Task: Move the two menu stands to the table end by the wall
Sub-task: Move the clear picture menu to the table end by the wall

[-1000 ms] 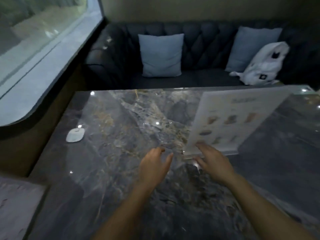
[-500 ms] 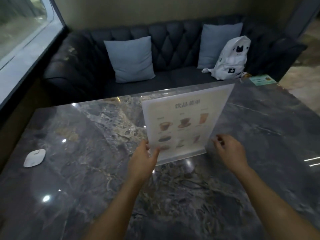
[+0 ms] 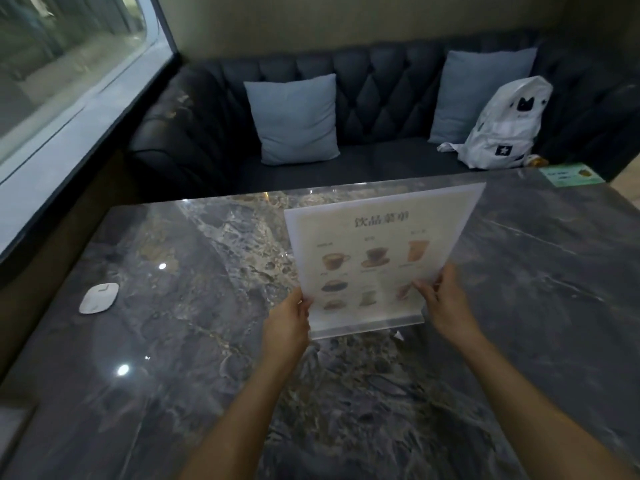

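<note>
Marble, dark and veined with a glossy shine, makes up the table [image 3: 173, 341], and everything is placed here against it. Beyond its far edge runs a tufted dark sofa [image 3: 381, 81] with a white backpack [image 3: 502, 129]. Standing upright near the table's middle is the clear acrylic menu stand [image 3: 377, 258], its base resting on the marble, or perhaps just lifted (the frame does not settle this). The left hand [image 3: 287, 323] pinches its lower left edge; the right hand [image 3: 446, 303] closes on the lower right edge. I judge the stand light, stiff and slick, likely to slide on polished stone and liable to scratch or crack if dropped, so gripping low on both side edges seems sound. A green card [image 3: 571, 174] at the table's far right corner may be the second stand, but it is too small to tell. A small white puck [image 3: 98, 297] lies near the table's left edge.
</note>
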The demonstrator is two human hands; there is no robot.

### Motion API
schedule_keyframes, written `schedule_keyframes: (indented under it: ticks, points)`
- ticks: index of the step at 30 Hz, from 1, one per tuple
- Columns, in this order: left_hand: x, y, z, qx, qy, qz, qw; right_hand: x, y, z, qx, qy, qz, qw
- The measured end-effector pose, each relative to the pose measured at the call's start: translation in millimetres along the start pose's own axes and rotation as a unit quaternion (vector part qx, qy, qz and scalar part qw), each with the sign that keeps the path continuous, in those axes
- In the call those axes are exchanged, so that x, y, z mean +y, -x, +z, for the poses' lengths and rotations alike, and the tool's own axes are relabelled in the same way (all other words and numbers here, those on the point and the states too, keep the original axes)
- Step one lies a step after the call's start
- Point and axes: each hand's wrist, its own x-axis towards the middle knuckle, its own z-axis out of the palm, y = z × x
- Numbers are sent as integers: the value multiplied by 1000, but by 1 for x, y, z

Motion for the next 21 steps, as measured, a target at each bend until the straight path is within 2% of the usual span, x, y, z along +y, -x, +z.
schedule_keyframes:
  ticks: [6, 10, 14, 21]
  points:
    - [-12, -3, -24, 21, 3, -24, 999, -12, -8, 24, -35, 3, -41, 999]
    - [-25, -3, -58, 79, -25, -31, 996, -32, -13, 58, -54, 10, -51, 997]
    - [-49, -2, -98, 109, -14, -49, 993, -63, -18, 105, -83, -21, -64, 994]
    - [-108, 6, -185, 178, -23, -96, 979, -129, -11, 209, -150, 2, -102, 983]
